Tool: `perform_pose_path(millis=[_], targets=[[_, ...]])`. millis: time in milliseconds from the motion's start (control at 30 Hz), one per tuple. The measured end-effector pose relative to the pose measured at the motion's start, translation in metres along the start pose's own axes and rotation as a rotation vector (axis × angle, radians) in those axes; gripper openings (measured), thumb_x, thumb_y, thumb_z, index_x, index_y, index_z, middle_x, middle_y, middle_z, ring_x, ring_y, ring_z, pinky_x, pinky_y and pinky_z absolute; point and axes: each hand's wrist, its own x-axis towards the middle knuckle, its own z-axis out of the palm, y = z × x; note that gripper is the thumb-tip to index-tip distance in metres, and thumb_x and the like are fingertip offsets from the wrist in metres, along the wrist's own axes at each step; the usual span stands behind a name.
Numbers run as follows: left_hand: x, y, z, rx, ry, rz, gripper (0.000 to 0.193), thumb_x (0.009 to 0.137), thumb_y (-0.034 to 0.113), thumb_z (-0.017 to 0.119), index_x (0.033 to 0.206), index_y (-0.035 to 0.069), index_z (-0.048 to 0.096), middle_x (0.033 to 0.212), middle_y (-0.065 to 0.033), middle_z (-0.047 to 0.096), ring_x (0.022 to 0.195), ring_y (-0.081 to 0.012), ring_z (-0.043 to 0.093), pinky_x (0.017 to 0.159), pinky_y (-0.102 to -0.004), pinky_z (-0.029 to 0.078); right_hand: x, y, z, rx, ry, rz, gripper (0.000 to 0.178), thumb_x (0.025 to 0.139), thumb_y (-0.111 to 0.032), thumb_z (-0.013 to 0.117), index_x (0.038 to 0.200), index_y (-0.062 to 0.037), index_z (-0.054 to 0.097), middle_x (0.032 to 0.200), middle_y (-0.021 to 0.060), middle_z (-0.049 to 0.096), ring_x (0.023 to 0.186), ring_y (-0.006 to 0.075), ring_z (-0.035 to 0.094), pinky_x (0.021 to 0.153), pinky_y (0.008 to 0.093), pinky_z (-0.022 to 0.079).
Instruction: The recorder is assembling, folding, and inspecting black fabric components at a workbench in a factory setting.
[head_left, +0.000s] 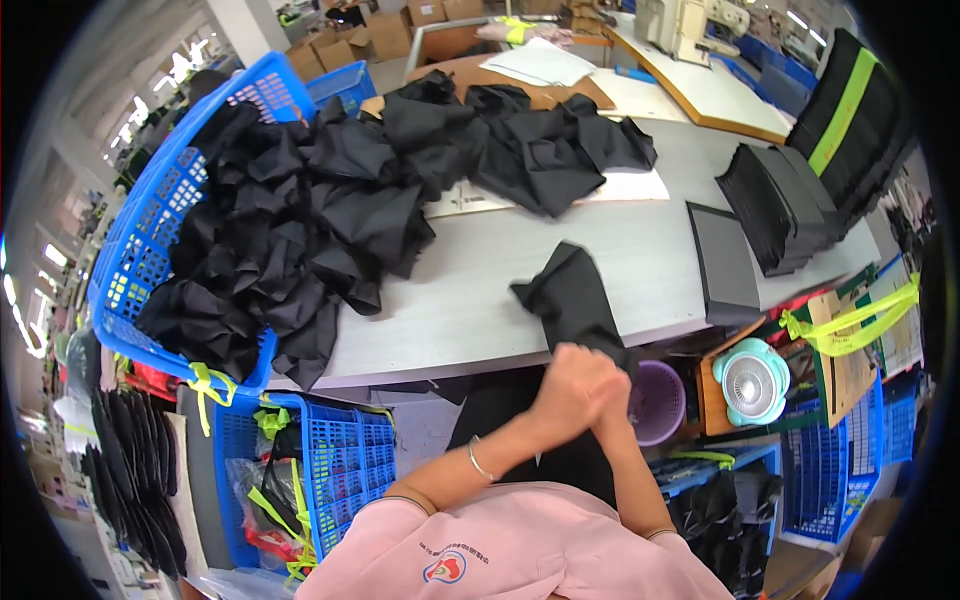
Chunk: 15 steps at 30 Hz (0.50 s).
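Both of my hands meet close to my body, just off the table's near edge. My left hand (568,388) is closed, with a silver bangle on its wrist. Pressed against it on the right, my right hand (610,392) is closed too, its fingers partly hidden. A black fabric piece (578,292) rises from between them, its crumpled far end over the grey tabletop (460,290). Farther left, a large heap of loose black fabric pieces (290,190) spills from a tilted blue plastic basket (150,240). More black pieces (550,145) lie at the back.
Stacked flat black pieces (780,205) stand on the right, beside a single flat dark piece (722,262). Below the table edge are a purple bin (657,402) and a small turquoise fan (752,382). A blue crate (345,455) sits at my lower left.
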Motion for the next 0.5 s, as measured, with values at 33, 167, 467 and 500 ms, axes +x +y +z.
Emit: perform_pose_path(millis=[33,167,467,500], targets=[[-0.007,0.016,0.007,-0.048,-0.019,0.033,0.009,0.081,0.018,0.072,0.087,0.012,0.071,0.085,-0.0037,0.065,0.079,-0.0253,0.059,0.078,-0.0388,0.041,0.013,-0.001,-0.011,-0.012,0.009,-0.008,0.036,0.09,-0.019,0.058,0.123,-0.0053,0.059,0.12,0.0169,0.062,0.111,0.0342,0.06,0.087,0.0434,0.05],[-0.046,0.051,0.015,-0.25,-0.019,-0.065,0.009,0.084,0.017,0.072,0.088,0.01,0.069,0.084,-0.0025,0.064,0.077,-0.022,0.059,0.075,-0.0354,0.042,0.015,0.005,-0.035,0.007,-0.038,-0.101,0.036,0.09,-0.02,0.058,0.123,-0.0051,0.059,0.12,0.0165,0.062,0.111,0.0338,0.06,0.087,0.0428,0.05],[-0.058,0.073,0.002,-0.315,-0.051,-0.086,0.055,0.083,0.029,0.076,0.13,0.005,0.06,0.136,-0.0151,0.05,0.129,-0.0349,0.044,0.108,-0.0451,0.036,-0.006,-0.021,-0.065,0.005,-0.09,-0.212,0.037,0.092,-0.023,0.059,0.124,-0.0048,0.06,0.122,0.0155,0.061,0.111,0.0327,0.06,0.089,0.0414,0.05],[-0.05,0.066,-0.002,-0.217,-0.014,-0.119,0.073,0.084,0.035,0.074,0.144,0.004,0.046,0.15,-0.0198,0.036,0.141,-0.0388,0.033,0.114,-0.0485,0.029,0.0,-0.02,-0.072,0.004,-0.096,-0.222,0.038,0.092,-0.023,0.06,0.124,-0.0048,0.06,0.122,0.0154,0.061,0.111,0.0326,0.06,0.089,0.0412,0.05]])
